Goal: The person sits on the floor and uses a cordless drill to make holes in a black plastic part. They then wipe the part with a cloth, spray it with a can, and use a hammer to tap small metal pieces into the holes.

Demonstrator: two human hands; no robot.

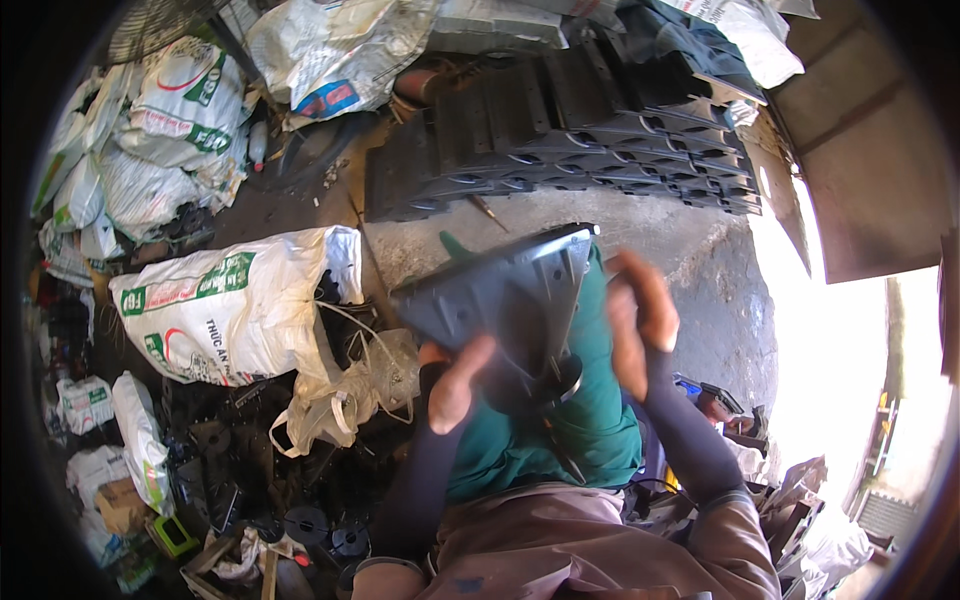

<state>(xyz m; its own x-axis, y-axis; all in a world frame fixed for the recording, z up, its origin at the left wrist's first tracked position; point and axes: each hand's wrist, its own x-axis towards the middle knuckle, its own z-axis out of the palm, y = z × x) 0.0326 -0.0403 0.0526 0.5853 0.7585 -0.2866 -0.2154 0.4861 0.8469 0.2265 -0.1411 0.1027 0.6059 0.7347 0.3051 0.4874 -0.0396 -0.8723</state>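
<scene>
A black moulded plastic part (pixel 500 290), roughly triangular with ribs and a round opening at its narrow end, rests over my lap. My left hand (pixel 460 385) grips its left side, with the thumb on top and the fingers mostly hidden beneath it. Just right of the part, my right hand (pixel 640 320) is raised and apart from it. Its fingers look bent but are smeared by motion, so I cannot make out whether they hold anything. Below the round opening, a thin dark pointed piece (pixel 565 455) lies over my green trousers (pixel 610 440).
Stacked black plastic parts (pixel 560 120) stand ahead on the concrete floor (pixel 690 250). To the left lies a white printed sack (pixel 230 300), its mouth toward me, beside dark scrap pieces (pixel 220 440). More sacks (pixel 190 110) pile up at far left. A power tool (pixel 715 400) sits at right.
</scene>
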